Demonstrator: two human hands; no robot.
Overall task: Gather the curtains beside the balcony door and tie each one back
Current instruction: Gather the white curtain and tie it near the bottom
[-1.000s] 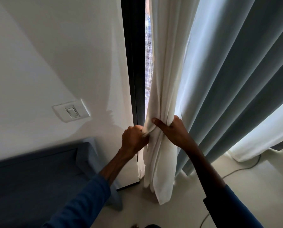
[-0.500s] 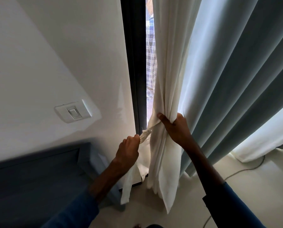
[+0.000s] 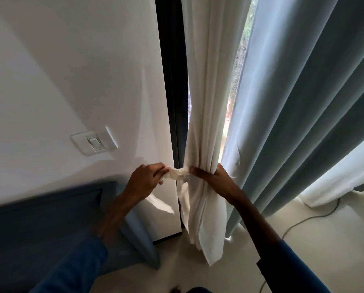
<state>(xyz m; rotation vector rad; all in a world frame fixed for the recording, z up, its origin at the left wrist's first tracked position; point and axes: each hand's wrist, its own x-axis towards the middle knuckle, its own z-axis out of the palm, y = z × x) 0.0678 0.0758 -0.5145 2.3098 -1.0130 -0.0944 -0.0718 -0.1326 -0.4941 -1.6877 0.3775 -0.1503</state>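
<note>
White curtain (image 3: pixel 204 127) hangs bunched; the right hand (image 3: pixel 217 176) squeezes it, thumb in front. The left hand (image 3: pixel 147 176) pinches the twisted strip (image 3: pixel 178 174), both arms stretched forward.

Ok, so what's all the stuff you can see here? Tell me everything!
white curtain: 1, cream-white, middle, bunched together
tie strip: 1, white, twisted, between the two hands
grey-blue curtain: 1, grey-blue, right of the white curtain
second white curtain: 1, white, far right
door frame: 1, dark, left of the white curtain
wall: 1, white, left
light switch: 1, white, on the wall
furniture: 1, dark blue, lower left
cable: 1, grey, on the floor
floor: 1, pale, bottom right
left hand: 1, grips the tie strip
right hand: 1, grips the white curtain
</note>
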